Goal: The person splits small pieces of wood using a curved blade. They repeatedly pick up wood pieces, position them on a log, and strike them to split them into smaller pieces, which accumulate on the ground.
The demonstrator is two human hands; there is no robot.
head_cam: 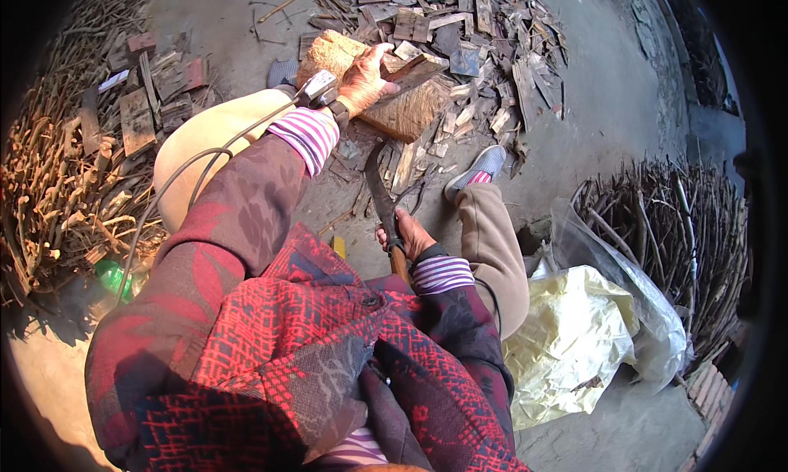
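Note:
My left hand (368, 81) grips a short weathered wooden board (416, 75), held over a thick log block (409, 112). The block lies on the ground between my feet, its pale, rough-cut end showing left of the hand. Lower down, my right hand (411, 233) is closed around the handle of a billhook (380, 186) with a dark, curved blade. The blade points up towards the block, its tip just below the block's near edge and apart from the board. Part of the wooden handle shows below my fist.
Split wood pieces (486, 72) are heaped beyond the block. Bundled twigs (55, 182) and more boards (136, 118) lie at left. A stack of sticks (671, 244) stands at right, beside a crumpled pale sack (572, 343) and clear plastic sheeting (652, 324). Cables (178, 164) run along my left arm.

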